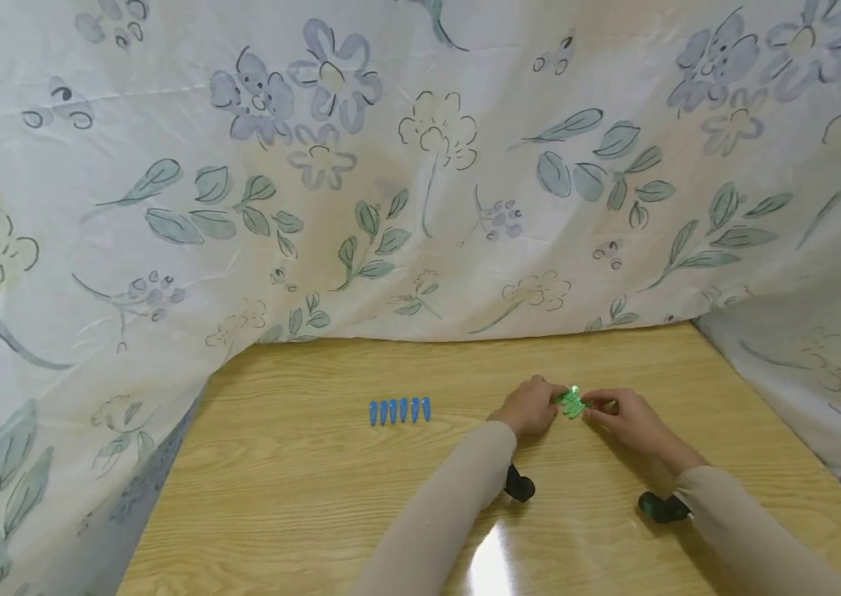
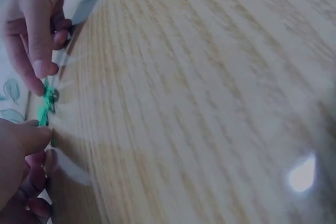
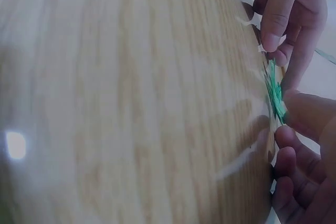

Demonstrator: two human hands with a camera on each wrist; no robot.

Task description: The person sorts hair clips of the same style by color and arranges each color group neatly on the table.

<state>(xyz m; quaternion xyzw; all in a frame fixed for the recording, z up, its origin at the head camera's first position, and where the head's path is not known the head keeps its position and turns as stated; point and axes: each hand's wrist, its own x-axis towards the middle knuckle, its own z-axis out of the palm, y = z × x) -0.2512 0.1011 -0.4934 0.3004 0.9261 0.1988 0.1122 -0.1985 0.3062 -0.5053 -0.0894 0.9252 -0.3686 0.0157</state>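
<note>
A small heap of shiny green pieces [image 1: 573, 403], slim and overlapping, lies on the wooden table between the two hands. From its left side, the left hand [image 1: 532, 406] pinches a green piece at the heap's edge with thumb and forefinger. The right hand [image 1: 627, 418] comes in from the other side, its thumb and forefinger pinching at the heap's right edge. In the right wrist view, green strips [image 3: 275, 95] show between the fingertips of both hands. The left wrist view has the green pieces [image 2: 47, 103] at its left edge, partly covered by fingers. Their exact kind cannot be told.
Left of the hands, several blue teardrop-shaped pieces [image 1: 400, 410] stand side by side in a neat row on the table [image 1: 301, 497]. A floral cloth [image 1: 420, 165] hangs behind the table and along its sides. Dark wrist-worn devices [image 1: 663, 507] sit under both forearms.
</note>
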